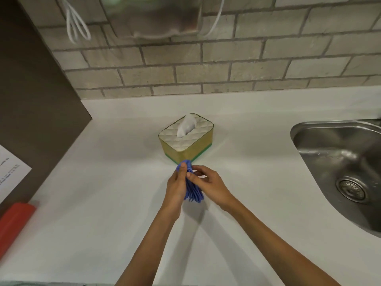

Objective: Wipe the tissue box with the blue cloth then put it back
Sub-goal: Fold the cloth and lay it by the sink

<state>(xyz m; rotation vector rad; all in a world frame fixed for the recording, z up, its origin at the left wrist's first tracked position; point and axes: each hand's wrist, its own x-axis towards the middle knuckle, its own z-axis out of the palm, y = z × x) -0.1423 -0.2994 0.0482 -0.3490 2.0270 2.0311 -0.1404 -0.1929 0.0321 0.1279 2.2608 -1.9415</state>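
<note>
Near the tissue box (186, 137) corner, both hands bunch the blue cloth (192, 188).

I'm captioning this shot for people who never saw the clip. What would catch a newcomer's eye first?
The bunched blue cloth, gripped between the left hand and right hand at the centre, stands out against the white counter. Just beyond it sits the tissue box, a tissue poking up. A steel sink fills the right edge.
</note>
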